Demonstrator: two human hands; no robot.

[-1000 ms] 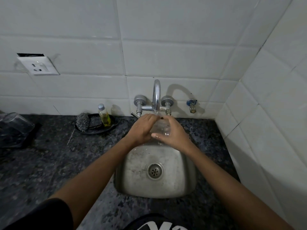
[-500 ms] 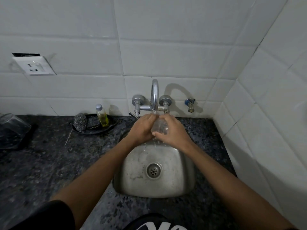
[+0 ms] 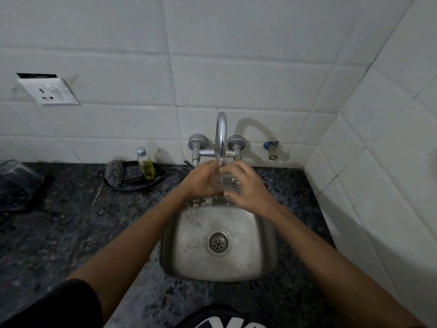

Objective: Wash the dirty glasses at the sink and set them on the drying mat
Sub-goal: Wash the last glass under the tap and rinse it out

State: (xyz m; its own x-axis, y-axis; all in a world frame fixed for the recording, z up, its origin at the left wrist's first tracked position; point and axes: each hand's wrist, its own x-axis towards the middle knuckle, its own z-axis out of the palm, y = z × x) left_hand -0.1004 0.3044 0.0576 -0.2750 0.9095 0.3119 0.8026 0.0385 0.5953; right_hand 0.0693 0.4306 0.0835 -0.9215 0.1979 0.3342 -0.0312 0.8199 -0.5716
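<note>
— Where's the glass [image 3: 225, 183]?

— Under the tap [image 3: 221, 136], over the back edge of the sink [image 3: 264, 252], with water running onto it. The left hand [image 3: 201, 181] wraps it from one side, fingers curled round it; the right hand [image 3: 248, 188] cups the other side, fingers bent over it.

— Any room around them?

— Tight on the right: the tiled side wall [image 3: 378, 162] stands close by the basin. On the left the dark counter [image 3: 71, 233] runs wide. At its back edge sits a black dish [image 3: 142, 184] holding a steel scrubber [image 3: 114, 172] and a small bottle [image 3: 145, 164]. Far left, a clear container [image 3: 19, 176] lies near the frame's edge.
</note>
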